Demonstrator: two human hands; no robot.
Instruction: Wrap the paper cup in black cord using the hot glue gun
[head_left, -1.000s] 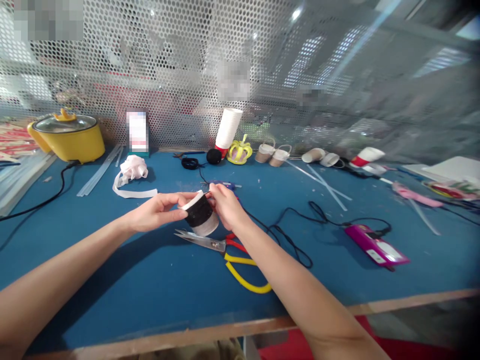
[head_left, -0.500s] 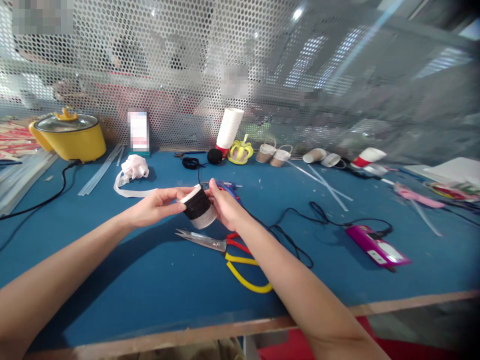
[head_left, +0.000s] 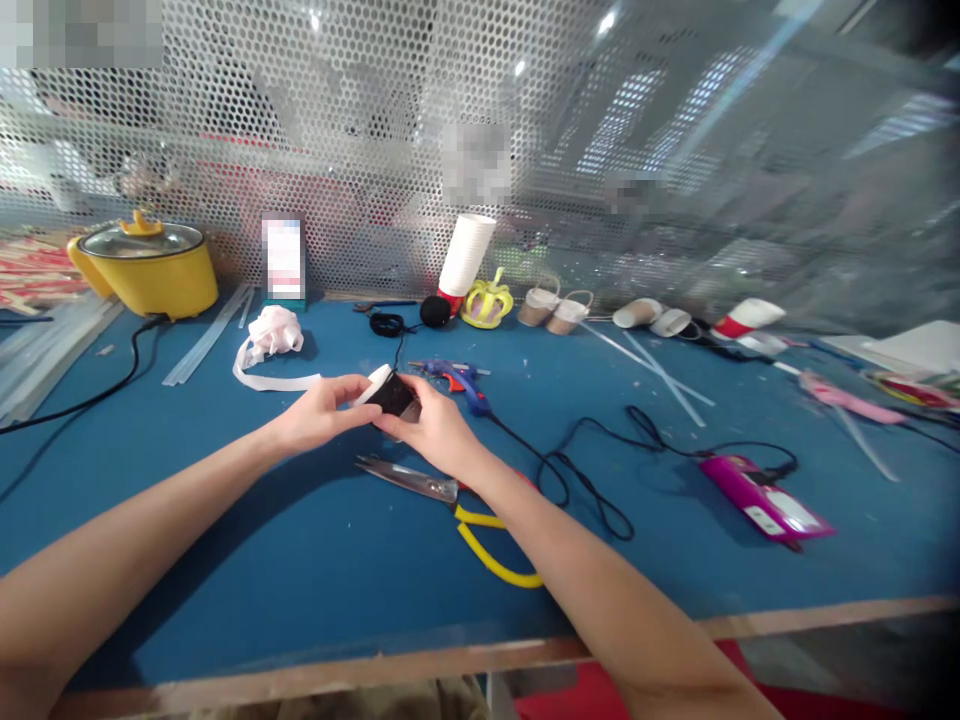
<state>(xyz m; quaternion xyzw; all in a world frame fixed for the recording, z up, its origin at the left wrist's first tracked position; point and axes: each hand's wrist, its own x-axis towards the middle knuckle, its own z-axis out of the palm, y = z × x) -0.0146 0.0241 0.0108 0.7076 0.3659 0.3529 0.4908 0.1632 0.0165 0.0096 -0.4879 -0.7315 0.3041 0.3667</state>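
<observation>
Right hand has shifted across the black-wrapped cup, gripping it with left hand; axis slants, rim up-left.

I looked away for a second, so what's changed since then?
The black-banded cup has moved up the picture, away from the scissors. The right hand has shifted its grip, now covering more of the cup, and more of the blue glue gun shows. The left hand still holds the cup; the scissors stayed put.
</observation>
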